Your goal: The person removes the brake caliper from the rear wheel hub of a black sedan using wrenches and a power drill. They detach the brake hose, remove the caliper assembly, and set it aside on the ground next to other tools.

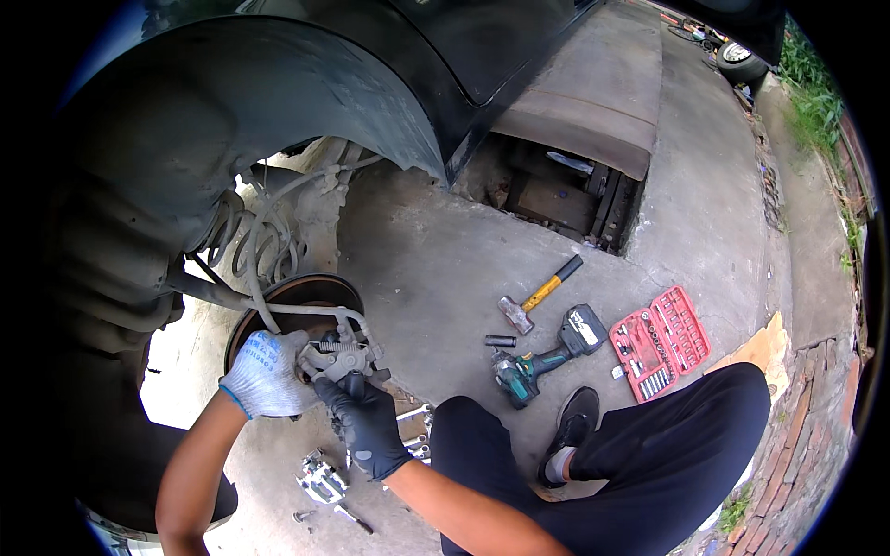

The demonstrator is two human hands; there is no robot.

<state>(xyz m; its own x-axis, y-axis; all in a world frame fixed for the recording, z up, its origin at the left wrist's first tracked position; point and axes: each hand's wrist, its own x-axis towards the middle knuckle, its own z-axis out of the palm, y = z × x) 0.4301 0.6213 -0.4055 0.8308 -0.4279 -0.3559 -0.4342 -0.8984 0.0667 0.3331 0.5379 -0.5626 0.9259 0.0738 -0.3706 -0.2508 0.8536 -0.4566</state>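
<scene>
Brake caliper at the near edge of the rusty disc, between two gloved hands.
The black-gloved right hand bends against its near side; whether it grips a tool there, I cannot tell. The white-gloved left hand is closed around its left side and should bear the weight, sparing the grey cable any pull or twist. Beyond, the coil spring probably leaves little room, so small, slow turns look safest.
</scene>
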